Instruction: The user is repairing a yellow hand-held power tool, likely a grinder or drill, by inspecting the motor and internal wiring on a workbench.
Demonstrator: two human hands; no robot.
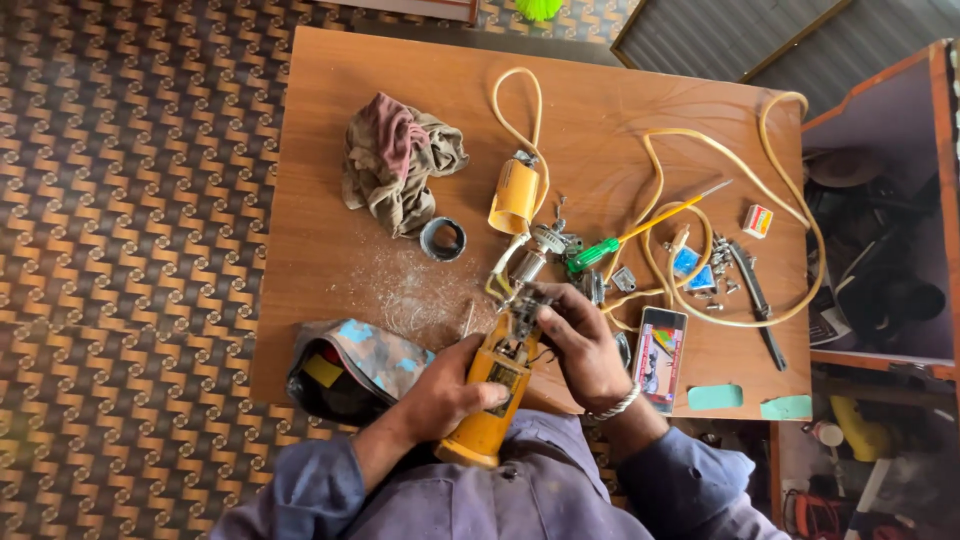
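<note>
We grip one yellow power tool (pixel 492 395) at the desk's (pixel 330 120) near edge: left hand (pixel 447 392) wrapped round it, right hand (pixel 580 345) pinching its top; one rag (pixel 395 160) beyond.

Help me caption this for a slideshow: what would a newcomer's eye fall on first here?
First, the yellow power tool body at the table's near edge, gripped by the left hand while the right hand works at its opened top end. Next, the long yellowish cable looping across the right half of the wooden table, around small metal parts and a green-handled screwdriver. A crumpled rag lies at upper left.
</note>
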